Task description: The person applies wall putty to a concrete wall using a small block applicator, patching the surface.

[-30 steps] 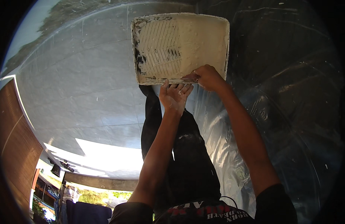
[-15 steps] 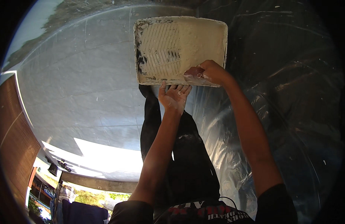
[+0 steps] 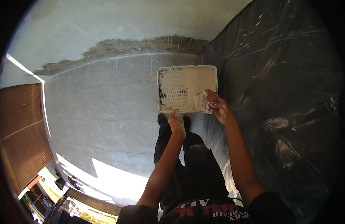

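Simultaneously, the left hand [image 3: 177,123] holds the paint tray [image 3: 171,84] by its near rim and the right hand [image 3: 222,111] grips a reddish, paint-smeared piece [image 3: 208,98].

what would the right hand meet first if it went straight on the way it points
Past the reddish piece that the right hand holds, probably the paint tray, at its cream-coated right part; depth is unclear.

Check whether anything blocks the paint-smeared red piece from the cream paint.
Nothing visible does: the paint-smeared red piece, in the right hand, overlaps the cream paint in view; the left hand is farther left, at the paint tray's near rim.
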`<state>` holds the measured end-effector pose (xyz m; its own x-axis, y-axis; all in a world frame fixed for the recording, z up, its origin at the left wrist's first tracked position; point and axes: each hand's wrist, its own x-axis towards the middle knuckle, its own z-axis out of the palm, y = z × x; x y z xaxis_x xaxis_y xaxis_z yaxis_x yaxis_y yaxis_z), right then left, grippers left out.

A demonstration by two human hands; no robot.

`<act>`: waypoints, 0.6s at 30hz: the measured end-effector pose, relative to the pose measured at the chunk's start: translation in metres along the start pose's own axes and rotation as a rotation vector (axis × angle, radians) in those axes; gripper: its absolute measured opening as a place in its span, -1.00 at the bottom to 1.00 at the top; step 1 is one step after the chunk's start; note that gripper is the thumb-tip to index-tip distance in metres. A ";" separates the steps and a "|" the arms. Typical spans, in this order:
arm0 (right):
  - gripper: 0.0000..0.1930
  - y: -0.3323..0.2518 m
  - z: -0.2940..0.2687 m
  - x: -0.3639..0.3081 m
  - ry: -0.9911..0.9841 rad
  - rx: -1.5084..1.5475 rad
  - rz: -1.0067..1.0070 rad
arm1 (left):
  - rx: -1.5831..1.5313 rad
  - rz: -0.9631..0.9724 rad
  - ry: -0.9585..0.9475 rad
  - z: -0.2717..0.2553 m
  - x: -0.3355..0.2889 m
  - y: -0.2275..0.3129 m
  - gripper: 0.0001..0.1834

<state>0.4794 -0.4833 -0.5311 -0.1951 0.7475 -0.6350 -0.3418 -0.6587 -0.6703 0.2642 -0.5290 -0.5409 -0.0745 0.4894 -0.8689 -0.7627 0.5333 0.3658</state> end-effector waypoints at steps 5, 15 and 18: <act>-0.51 -0.028 0.086 -0.030 -0.114 0.470 -0.118 | -0.095 0.218 -0.062 0.011 -0.028 0.080 -0.20; -0.50 -0.107 0.256 -0.029 -0.379 0.382 -0.386 | -0.046 0.715 -0.413 0.051 -0.102 0.248 -0.19; -0.46 -0.121 0.298 -0.019 -0.360 0.383 -0.441 | -0.073 0.712 -0.463 0.045 -0.119 0.299 -0.19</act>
<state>0.2510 -0.3925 -0.3235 -0.2338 0.9646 -0.1219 -0.7474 -0.2585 -0.6120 0.0736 -0.3966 -0.3131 -0.2942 0.9325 -0.2096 -0.6745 -0.0472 0.7368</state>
